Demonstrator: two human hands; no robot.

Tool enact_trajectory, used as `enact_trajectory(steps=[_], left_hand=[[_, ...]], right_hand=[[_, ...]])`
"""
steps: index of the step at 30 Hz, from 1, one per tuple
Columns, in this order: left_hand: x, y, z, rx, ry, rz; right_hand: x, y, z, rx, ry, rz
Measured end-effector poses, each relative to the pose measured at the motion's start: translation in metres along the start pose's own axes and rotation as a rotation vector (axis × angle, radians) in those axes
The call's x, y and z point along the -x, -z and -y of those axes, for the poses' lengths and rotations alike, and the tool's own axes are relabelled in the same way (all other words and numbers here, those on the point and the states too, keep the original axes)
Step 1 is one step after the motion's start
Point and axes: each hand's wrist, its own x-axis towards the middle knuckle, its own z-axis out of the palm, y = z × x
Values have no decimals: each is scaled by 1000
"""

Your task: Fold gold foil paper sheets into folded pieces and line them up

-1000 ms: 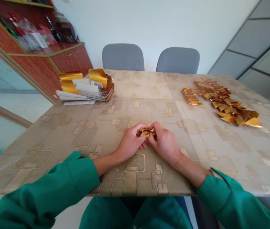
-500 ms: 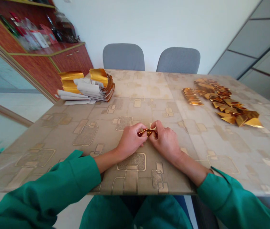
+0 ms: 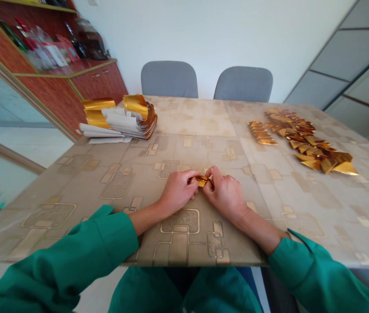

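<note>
A small folded piece of gold foil paper [image 3: 201,180] is pinched at both ends just over the table, near its front edge. My left hand [image 3: 178,191] is closed on its left end, thumb against fingers. On the other end, my right hand [image 3: 226,192] grips with curled fingers. Much of the foil paper is covered by my fingertips, so only its shiny middle shows. To the far right lies a curved row of folded gold paper pieces [image 3: 315,145], with a short separate stack [image 3: 263,132] beside it.
At the back left of the patterned table [image 3: 152,174] sits a pile of gold and white paper sheets [image 3: 122,119]. Two grey chairs [image 3: 169,80] stand behind the far edge. A red-brown cabinet [image 3: 96,80] with bottles is beyond the left corner.
The foil paper between my hands has turned, now showing a brighter, fuller face in the middle. My fingers have shifted slightly on it; both hands stay in nearly the same place.
</note>
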Motion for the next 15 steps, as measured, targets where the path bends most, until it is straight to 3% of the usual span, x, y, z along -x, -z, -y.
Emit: enact_trajectory(steps=[7,15], left_hand=[[-5,12,-10,-197,-14,40],[-1,3,-8,-236,-16,-17]], right_hand=[[0,3,1,16,13,54],[-1,-1,3,60,-20,18]])
